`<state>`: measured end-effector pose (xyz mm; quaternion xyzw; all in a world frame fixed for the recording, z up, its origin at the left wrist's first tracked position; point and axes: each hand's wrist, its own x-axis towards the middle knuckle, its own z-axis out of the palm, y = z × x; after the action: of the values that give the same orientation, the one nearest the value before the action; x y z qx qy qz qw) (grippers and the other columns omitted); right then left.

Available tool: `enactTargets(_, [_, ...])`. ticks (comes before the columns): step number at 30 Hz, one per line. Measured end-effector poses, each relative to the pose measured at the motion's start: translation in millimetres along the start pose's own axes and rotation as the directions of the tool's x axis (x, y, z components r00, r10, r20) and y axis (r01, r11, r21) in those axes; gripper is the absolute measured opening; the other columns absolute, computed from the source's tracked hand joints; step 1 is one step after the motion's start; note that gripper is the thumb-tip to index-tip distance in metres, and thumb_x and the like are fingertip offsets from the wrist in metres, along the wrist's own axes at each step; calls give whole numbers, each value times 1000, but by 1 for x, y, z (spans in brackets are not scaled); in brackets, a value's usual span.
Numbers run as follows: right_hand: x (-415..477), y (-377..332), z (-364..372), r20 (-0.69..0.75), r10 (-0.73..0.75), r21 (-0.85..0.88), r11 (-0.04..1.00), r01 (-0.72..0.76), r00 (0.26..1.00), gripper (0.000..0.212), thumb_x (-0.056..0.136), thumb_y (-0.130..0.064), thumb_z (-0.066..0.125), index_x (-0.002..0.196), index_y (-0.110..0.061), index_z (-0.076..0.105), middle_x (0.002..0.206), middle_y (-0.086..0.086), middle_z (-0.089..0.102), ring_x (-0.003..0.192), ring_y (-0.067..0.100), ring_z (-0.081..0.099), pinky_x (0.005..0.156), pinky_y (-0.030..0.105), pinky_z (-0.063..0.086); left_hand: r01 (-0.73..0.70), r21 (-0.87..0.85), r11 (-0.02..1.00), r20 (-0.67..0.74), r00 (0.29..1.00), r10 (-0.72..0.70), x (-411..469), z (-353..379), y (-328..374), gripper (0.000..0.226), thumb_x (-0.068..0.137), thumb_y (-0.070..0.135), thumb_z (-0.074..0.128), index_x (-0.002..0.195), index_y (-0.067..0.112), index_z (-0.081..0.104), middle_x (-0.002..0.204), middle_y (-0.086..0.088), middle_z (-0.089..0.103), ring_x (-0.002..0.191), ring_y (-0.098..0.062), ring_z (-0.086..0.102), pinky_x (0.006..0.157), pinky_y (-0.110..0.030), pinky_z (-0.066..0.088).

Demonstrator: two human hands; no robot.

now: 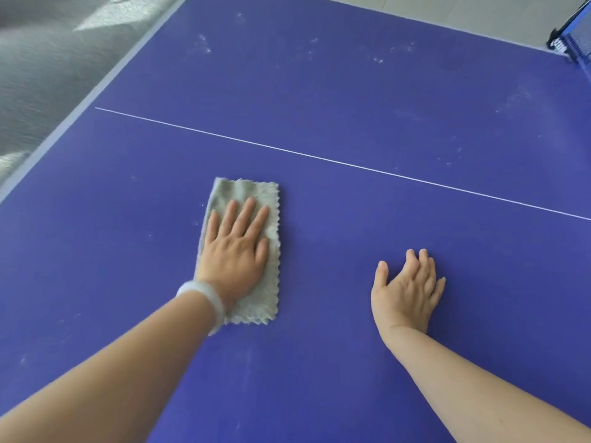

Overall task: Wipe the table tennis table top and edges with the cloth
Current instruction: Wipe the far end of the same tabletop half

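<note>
A blue table tennis table top [351, 116] fills most of the head view, with a thin white centre line running across it. A folded grey-green cloth [246, 193] with zigzag edges lies flat on the table at centre left. My left hand [235, 247] presses flat on the cloth, fingers spread, a pale bangle on the wrist. My right hand [406, 290] rests flat on the bare table to the right of the cloth, fingers apart, holding nothing. White dust smudges mark the far part of the top.
The table's pale left edge band [96, 91] runs diagonally from upper middle to the left side, with grey floor [41, 59] beyond it. A net post and clamp [572, 43] sits at the top right corner. Pale floor tiles show past the far edge.
</note>
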<state>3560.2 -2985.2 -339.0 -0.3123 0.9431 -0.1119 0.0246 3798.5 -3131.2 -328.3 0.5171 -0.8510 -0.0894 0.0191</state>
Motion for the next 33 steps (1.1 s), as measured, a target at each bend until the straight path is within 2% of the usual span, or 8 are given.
enactTargets(3, [0, -2, -2, 8, 2, -22, 1000, -2, 1000, 65, 100, -46, 39, 152, -9, 30, 165, 11, 20, 154, 25, 13, 125, 50, 2, 19, -14, 1000, -63, 998, -20, -55, 6, 20, 62, 98, 43, 23, 158, 27, 19, 166, 0, 12, 153, -26, 3, 122, -51, 8])
enactTargets(11, [0, -4, -3, 1, 8, -4, 1000, -8, 1000, 62, 101, -40, 44, 152, -8, 33, 165, 11, 21, 154, 24, 13, 125, 49, 2, -498, -54, 865, 21, 866, 500, -55, 28, 115, 61, 99, 43, 34, 157, 28, 23, 165, 3, 14, 153, -25, 4, 121, -53, 6])
enactTargets(13, [0, -3, -3, 5, 2, -25, 1000, -2, 1000, 62, 101, -41, 43, 153, -9, 32, 165, 11, 21, 154, 24, 13, 125, 49, 4, -426, 24, 904, 42, 904, 425, -9, 15, 88, 61, 99, 44, 27, 158, 32, 16, 166, 4, 9, 153, -23, 0, 122, -49, 0])
enactTargets(16, [0, -3, -2, 17, 5, -74, 997, -4, 1000, 64, 101, -44, 38, 154, -10, 29, 165, 10, 19, 154, 24, 12, 125, 49, 4, -55, 18, 998, -23, 998, 56, 35, 1, 23, 59, 102, 44, 26, 158, 34, 11, 166, 6, 3, 153, -20, -3, 122, -44, -3])
enactTargets(19, [0, -3, -1, 25, 2, -98, 995, 0, 1000, 65, 101, -44, 37, 155, -9, 27, 165, 11, 19, 154, 25, 12, 125, 50, 5, 158, -70, 985, -55, 985, -162, 19, 1, 0, 59, 102, 44, 22, 158, 31, 11, 166, 6, 3, 153, -20, -3, 123, -46, -1])
enactTargets(22, [0, -4, 0, 5, 1, -80, 997, 0, 1000, 63, 100, -41, 44, 152, -6, 33, 163, 14, 25, 153, 29, 18, 124, 53, 9, -69, -40, 997, -76, 995, 65, -15, 15, 49, 61, 99, 40, 27, 158, 27, 19, 166, 2, 12, 153, -25, 2, 123, -49, 5])
enactTargets(26, [-1, -3, 3, -43, -10, -70, 998, 7, 999, 62, 98, -37, 52, 148, -3, 41, 159, 17, 32, 150, 31, 26, 122, 55, 15, -469, -35, 883, 38, 882, 470, 13, 20, 110, 58, 102, 41, 20, 158, 31, 11, 166, 8, 5, 153, -22, -6, 123, -50, -1])
enactTargets(33, [-2, -2, 3, -8, -2, -94, 996, 1, 1000, 63, 99, -42, 47, 151, -7, 36, 162, 12, 28, 152, 27, 21, 124, 52, 11, -340, 23, 940, 77, 938, 337, 123, 9, 108, 57, 104, 43, 23, 158, 35, 8, 166, 8, 4, 153, -21, -2, 122, -46, -4])
